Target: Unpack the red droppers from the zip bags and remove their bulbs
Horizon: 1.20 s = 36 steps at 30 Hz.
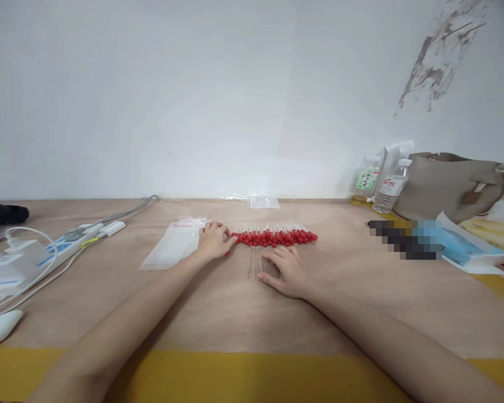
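Observation:
A long row of red-tipped thin white sticks [277, 238] lies across the middle of the table, red ends toward me and pale stems pointing to the wall. At the row's left end is my left hand [213, 240], palm down with curled fingers, the thumb against the nearest red tips. A bit of red shows under its lower edge; what the fingers hold, if anything, is hidden. Just in front of the row, several thin wire-like stems [255, 264] lie side by side. My right hand [289, 272] rests on the table to their right, thumb and fingers apart, fingertips close to the stems.
Clear plastic bags [162, 252] lie partly behind my left hand, and another small bag [264, 202] lies by the wall. A power strip [63, 246] with cables is at left. Bottles [390, 187], a grey handbag [445, 187] and a blue tissue pack [462, 243] stand at right.

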Each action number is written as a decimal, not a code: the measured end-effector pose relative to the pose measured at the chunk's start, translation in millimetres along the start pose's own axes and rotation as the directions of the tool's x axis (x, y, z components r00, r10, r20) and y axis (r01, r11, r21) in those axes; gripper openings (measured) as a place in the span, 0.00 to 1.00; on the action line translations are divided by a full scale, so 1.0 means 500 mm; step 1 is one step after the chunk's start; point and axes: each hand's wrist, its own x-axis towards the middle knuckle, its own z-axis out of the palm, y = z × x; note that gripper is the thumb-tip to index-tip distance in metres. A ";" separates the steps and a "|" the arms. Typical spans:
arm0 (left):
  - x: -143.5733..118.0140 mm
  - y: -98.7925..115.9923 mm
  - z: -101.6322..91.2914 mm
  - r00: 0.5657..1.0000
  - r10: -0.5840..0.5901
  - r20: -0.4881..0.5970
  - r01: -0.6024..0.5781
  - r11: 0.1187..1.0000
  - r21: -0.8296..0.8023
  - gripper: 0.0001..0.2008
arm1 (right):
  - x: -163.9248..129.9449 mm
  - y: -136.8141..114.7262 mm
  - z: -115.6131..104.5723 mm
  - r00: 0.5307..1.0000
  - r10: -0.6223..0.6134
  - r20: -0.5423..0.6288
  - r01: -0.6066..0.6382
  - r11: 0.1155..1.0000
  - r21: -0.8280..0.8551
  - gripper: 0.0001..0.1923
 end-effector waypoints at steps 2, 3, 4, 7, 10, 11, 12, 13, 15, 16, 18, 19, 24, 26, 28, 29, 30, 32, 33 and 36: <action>0.007 0.005 0.003 1.000 0.005 0.015 -0.005 1.000 -0.004 0.13 | -0.001 0.002 0.000 1.000 -0.004 -0.012 0.004 1.000 0.007 0.20; 0.010 0.007 0.005 1.000 -0.002 0.017 0.002 1.000 -0.009 0.13 | -0.001 0.002 -0.001 1.000 -0.005 -0.015 0.005 1.000 0.009 0.19; 0.011 0.009 0.006 1.000 -0.017 0.012 0.017 1.000 -0.020 0.12 | -0.002 0.003 -0.001 1.000 -0.005 -0.017 0.005 1.000 0.011 0.19; 0.006 0.008 0.010 0.992 -0.122 -0.043 0.118 0.988 -0.103 0.12 | -0.004 0.006 -0.001 1.000 -0.005 -0.020 0.005 1.000 0.012 0.18; -0.016 -0.004 0.007 0.968 -0.202 -0.152 0.164 0.960 -0.228 0.12 | -0.007 0.013 0.002 0.997 0.004 -0.073 -0.003 1.000 0.013 0.18; -0.027 -0.008 0.005 0.964 -0.184 -0.193 0.129 0.955 -0.268 0.11 | -0.008 0.016 0.003 0.994 0.010 -0.105 -0.009 1.000 0.013 0.18; -0.039 -0.013 0.001 0.965 -0.142 -0.219 0.071 0.950 -0.303 0.11 | -0.009 0.020 0.003 0.990 0.020 -0.142 -0.018 1.000 0.014 0.18; -0.052 -0.016 -0.002 0.972 -0.079 -0.220 0.002 0.943 -0.332 0.11 | -0.009 0.023 0.004 0.983 0.030 -0.181 -0.028 1.000 0.015 0.20; -0.078 -0.017 -0.010 0.983 0.069 -0.173 -0.130 0.917 -0.377 0.12 | -0.010 0.029 0.003 0.966 0.047 -0.256 -0.047 0.999 0.005 0.24; -0.089 -0.015 -0.012 0.980 0.141 -0.143 -0.186 0.903 -0.386 0.12 | -0.010 0.031 0.001 0.958 0.049 -0.283 -0.054 0.998 -0.010 0.26; -0.108 -0.006 -0.015 0.958 0.256 -0.127 -0.286 0.881 -0.376 0.10 | -0.011 0.034 -0.002 0.955 0.024 -0.297 -0.042 0.998 -0.056 0.29; -0.115 0.000 -0.015 0.943 0.300 -0.142 -0.331 0.872 -0.361 0.09 | -0.011 0.034 -0.004 0.958 -0.007 -0.285 -0.017 0.997 -0.082 0.30; -0.129 0.024 -0.012 0.889 0.416 -0.193 -0.458 0.833 -0.310 0.07 | -0.011 0.030 -0.006 0.970 -0.153 -0.187 0.123 0.979 -0.163 0.24; -0.132 0.027 -0.013 0.875 0.440 -0.205 -0.483 0.824 -0.294 0.07 | -0.009 0.028 -0.003 0.971 -0.164 -0.174 0.132 0.975 -0.182 0.19; -0.134 0.029 -0.015 0.866 0.456 -0.206 -0.498 0.822 -0.275 0.07 | -0.008 0.027 0.001 0.972 -0.166 -0.167 0.133 0.972 -0.192 0.14; -0.135 0.032 -0.016 0.863 0.460 -0.207 -0.502 0.823 -0.266 0.08 | -0.007 0.027 0.003 0.973 -0.166 -0.163 0.134 0.972 -0.192 0.12; -0.136 0.035 -0.018 0.860 0.464 -0.210 -0.507 0.823 -0.258 0.08 | -0.006 0.027 0.005 0.973 -0.166 -0.160 0.135 0.972 -0.190 0.11; -0.136 0.045 -0.019 0.850 0.481 -0.215 -0.524 0.818 -0.237 0.12 | -0.006 0.026 0.008 0.973 -0.167 -0.159 0.138 0.974 -0.180 0.11; -0.136 0.051 -0.018 0.840 0.497 -0.217 -0.538 0.813 -0.222 0.14 | -0.006 0.025 0.009 0.972 -0.171 -0.159 0.143 0.975 -0.173 0.10; -0.132 0.065 -0.010 0.803 0.554 -0.221 -0.591 0.787 -0.174 0.13 | -0.007 0.021 0.011 0.971 -0.184 -0.156 0.163 0.977 -0.138 0.10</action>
